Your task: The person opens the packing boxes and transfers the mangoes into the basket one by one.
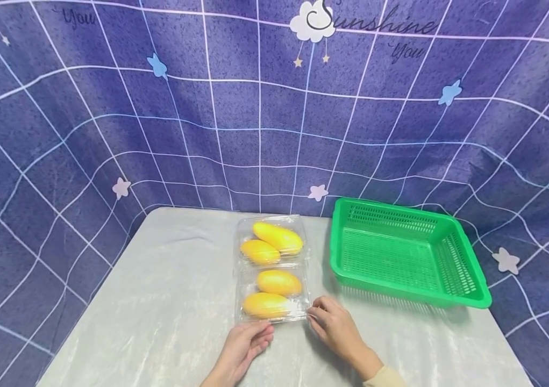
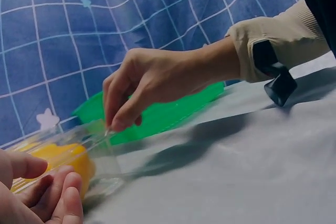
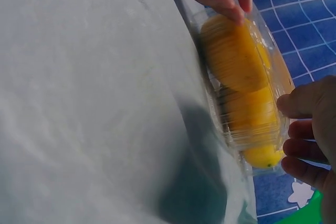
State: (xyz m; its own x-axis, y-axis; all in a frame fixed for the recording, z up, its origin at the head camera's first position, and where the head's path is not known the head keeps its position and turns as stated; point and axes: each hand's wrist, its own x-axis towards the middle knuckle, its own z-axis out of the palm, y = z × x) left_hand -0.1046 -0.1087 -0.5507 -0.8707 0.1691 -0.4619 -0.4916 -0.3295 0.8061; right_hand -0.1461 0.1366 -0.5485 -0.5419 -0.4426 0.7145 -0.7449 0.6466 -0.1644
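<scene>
Two clear plastic boxes stand one behind the other in the head view. The near box [image 1: 303,293] holds two yellow mangoes [image 1: 279,282], and the far box [image 1: 237,236] holds two more. At the near box's front edge is my left hand [image 1: 246,344], its thumb and fingers pinching the rim near the left side. My right hand [image 1: 334,325] pinches the rim at the front right corner, thumb and forefinger together, as the left wrist view shows. In the right wrist view the mangoes [image 3: 236,56] show through the ribbed plastic wall.
A green plastic basket [image 1: 410,294] with slotted walls stands to the right of the boxes. A pale grey cloth [image 1: 168,301] covers the table. Behind it hangs a blue curtain [image 1: 235,107] with white grid lines and stars.
</scene>
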